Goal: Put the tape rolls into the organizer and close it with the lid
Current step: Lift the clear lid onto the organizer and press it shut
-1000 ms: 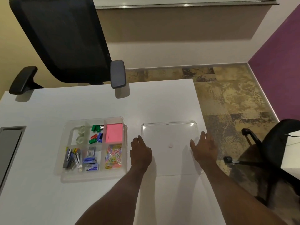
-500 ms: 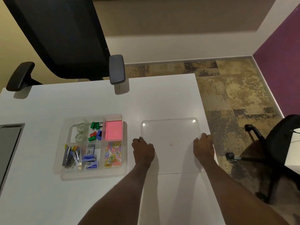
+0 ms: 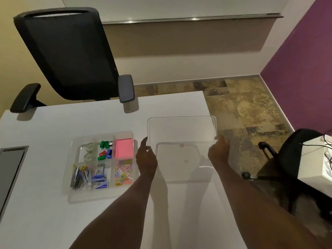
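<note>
The clear plastic organizer (image 3: 71, 178) sits open on the white desk, left of my arms. Two clear tape rolls (image 3: 89, 151) lie in its back-left compartment, one behind the other. The clear lid (image 3: 181, 130) is lifted off the desk and tilted, its far edge raised. My left hand (image 3: 146, 159) grips its left edge and my right hand (image 3: 218, 153) grips its right edge. The lid hangs to the right of the organizer, not over it.
Other organizer compartments hold green, red and blue clips, pink sticky notes, coloured paper clips, staple boxes and pens. A black office chair (image 3: 71, 56) stands behind the desk (image 3: 45, 126). A second black chair (image 3: 294, 159) and a white box (image 3: 321, 159) are at the right. A grey panel (image 3: 9, 169) lies at the desk's left edge.
Both hands closed on the lid's side edges and raised it off the desk, tilting it up. The camera view tipped upward.
</note>
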`<action>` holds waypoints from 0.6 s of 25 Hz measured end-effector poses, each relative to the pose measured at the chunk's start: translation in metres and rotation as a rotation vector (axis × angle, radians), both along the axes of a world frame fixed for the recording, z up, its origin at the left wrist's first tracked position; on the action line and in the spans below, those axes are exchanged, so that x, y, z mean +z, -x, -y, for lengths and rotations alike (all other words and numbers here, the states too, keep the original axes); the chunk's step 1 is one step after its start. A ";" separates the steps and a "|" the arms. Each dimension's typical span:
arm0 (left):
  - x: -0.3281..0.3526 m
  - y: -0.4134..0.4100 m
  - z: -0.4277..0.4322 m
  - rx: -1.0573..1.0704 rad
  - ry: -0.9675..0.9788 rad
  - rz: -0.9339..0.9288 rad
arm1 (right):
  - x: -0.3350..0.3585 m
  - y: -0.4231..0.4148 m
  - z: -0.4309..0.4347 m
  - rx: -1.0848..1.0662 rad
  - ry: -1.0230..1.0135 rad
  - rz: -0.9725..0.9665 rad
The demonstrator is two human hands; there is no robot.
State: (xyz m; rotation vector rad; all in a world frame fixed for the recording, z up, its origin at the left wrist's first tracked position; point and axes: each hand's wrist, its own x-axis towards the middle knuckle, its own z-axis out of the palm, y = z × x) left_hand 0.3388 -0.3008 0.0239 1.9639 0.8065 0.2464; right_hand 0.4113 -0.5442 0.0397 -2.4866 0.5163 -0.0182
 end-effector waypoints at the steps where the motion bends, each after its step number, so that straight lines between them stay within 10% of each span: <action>1: 0.009 0.000 -0.006 0.004 -0.018 0.024 | 0.008 0.002 -0.003 0.014 -0.013 0.033; 9: 0.068 0.026 -0.066 0.064 -0.037 0.130 | 0.060 0.023 -0.039 0.059 -0.031 0.201; 15: 0.111 0.055 -0.127 0.048 -0.018 0.193 | 0.094 0.047 -0.075 0.161 -0.407 0.232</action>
